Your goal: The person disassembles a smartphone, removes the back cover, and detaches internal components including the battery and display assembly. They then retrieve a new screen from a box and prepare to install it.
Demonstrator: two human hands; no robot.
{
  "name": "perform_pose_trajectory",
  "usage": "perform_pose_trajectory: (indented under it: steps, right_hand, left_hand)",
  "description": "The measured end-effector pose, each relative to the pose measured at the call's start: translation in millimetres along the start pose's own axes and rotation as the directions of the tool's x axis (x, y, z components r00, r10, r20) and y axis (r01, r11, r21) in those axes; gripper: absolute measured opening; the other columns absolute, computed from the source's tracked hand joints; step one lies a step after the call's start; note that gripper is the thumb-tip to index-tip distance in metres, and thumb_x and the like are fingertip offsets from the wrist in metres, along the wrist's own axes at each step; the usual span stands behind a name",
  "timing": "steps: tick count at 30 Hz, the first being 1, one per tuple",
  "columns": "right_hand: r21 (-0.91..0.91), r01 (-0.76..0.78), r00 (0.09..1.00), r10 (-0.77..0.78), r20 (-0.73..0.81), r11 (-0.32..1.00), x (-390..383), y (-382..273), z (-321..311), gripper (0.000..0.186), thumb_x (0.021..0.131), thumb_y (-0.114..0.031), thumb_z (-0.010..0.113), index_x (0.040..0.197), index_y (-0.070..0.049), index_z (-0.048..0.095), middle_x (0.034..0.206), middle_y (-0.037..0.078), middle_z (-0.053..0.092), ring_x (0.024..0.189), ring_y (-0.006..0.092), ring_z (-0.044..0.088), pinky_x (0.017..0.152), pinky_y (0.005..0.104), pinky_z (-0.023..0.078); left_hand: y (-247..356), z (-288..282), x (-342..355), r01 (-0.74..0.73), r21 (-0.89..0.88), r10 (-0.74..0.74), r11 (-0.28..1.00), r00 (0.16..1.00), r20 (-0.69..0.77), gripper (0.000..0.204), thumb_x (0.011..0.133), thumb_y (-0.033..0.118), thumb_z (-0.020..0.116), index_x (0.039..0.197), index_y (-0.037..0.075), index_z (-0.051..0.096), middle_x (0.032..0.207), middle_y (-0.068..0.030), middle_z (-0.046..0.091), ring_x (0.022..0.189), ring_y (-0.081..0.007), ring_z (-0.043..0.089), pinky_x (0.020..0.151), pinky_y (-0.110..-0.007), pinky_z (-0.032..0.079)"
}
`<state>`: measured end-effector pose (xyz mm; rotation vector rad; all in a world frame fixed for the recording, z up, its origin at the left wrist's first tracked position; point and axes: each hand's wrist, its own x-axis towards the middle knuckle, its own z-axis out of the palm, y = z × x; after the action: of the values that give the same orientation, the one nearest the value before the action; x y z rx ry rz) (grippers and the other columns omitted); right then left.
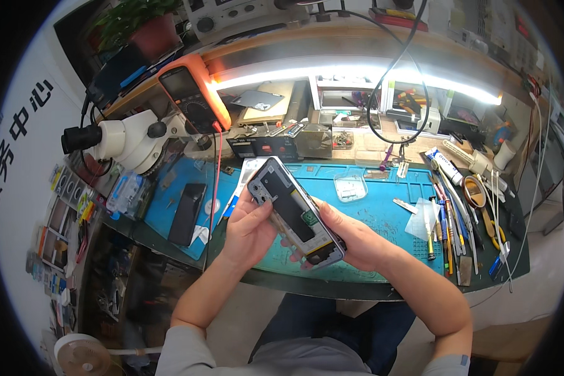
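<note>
Opened phone (284, 203) held up over blue mat (379, 229), insides showing. Left hand (249, 230) pinches one long side, right hand (352, 241) pinches other. Some fingers hidden behind phone. Big dark writing (21, 130) on white wall (25, 200), cut off by round edge. Letters on white-blue tube (443, 165). Marks inside phone too small to read.

Both hands (247, 233) close together, half-curled, thumbs (255, 217) uppermost, elbows (456, 323) bent, bare forearms (413, 276) angled inward

On my feed I see a lit strip light (357, 71) beneath a wooden shelf (263, 53), a white wall (20, 210), pale floor (229, 319).
</note>
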<state>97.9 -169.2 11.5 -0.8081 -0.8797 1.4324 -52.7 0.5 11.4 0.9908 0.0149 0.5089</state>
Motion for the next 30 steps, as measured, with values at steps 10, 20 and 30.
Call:
perform_pose_trajectory:
  steps: [10,20,30]
  right_hand:
    - [-0.942,-0.048,0.825,-0.519,-0.224,0.331,-6.0,0.4,15.2,0.061,0.087,-0.043,0.076,0.141,-0.019,0.061,0.111,0.013,0.067,0.094,0.0280,0.070,0.080,0.0381,0.057]
    - [-0.989,-0.101,0.740,-0.672,-0.002,-0.108,-3.6,4.1,8.7,0.065,0.079,-0.040,0.082,0.137,-0.018,0.064,0.113,0.016,0.064,0.091,0.0297,0.068,0.073,0.0385,0.058]
    - [-0.966,-0.052,0.830,-0.548,0.099,-0.252,-6.1,-0.2,2.0,0.064,0.075,-0.037,0.084,0.134,-0.021,0.065,0.115,0.014,0.062,0.091,0.0286,0.068,0.074,0.0373,0.058]
  left_hand:
    - [16.1,2.7,-8.3,-0.215,0.604,0.220,0.767,0.973,0.066,0.049,0.106,0.013,0.054,0.151,0.001,0.043,0.151,-0.0144,0.045,0.138,-0.0236,0.047,0.113,-0.039,0.043]
    - [19.0,-1.3,-10.1,-0.015,0.445,0.117,0.895,0.972,-0.203,0.037,0.105,0.006,0.052,0.140,-0.006,0.054,0.129,-0.0123,0.065,0.115,-0.0173,0.065,0.104,-0.034,0.054]
    - [29.5,-18.5,-27.9,0.242,0.255,-0.187,0.936,0.958,-0.219,0.040,0.103,0.010,0.057,0.138,-0.010,0.053,0.131,-0.0162,0.065,0.117,-0.0210,0.067,0.105,-0.035,0.054]
